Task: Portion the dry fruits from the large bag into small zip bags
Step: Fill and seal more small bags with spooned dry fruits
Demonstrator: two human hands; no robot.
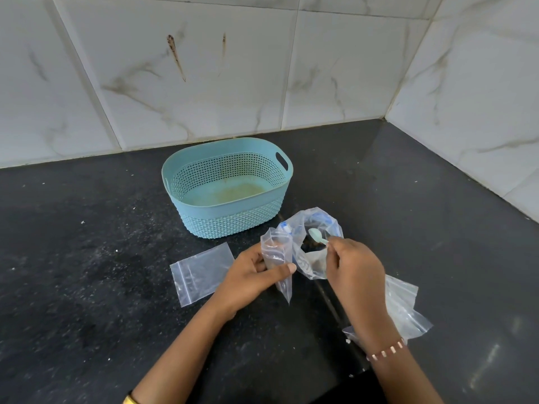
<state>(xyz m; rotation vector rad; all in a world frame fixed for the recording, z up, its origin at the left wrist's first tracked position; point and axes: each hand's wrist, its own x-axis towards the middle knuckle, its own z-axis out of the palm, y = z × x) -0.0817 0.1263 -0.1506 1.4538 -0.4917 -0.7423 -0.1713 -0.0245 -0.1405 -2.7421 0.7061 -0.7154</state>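
My left hand (253,279) grips a small clear zip bag (277,258) upright above the black counter, its mouth facing up. Right beside it stands the large clear bag (313,225) with blue print, open at the top, with a little dark dry fruit at its bottom. My right hand (354,268) pinches the handle of a small pale green spoon (317,236), whose bowl sits inside the large bag's mouth. Another small zip bag (201,274) lies flat on the counter to the left of my left hand.
A light blue perforated plastic basket (186,205) stands behind the bags, with nothing in it. More clear zip bags (405,310) lie under my right wrist. Marble-tiled walls (466,83) close the counter at the back and the right.
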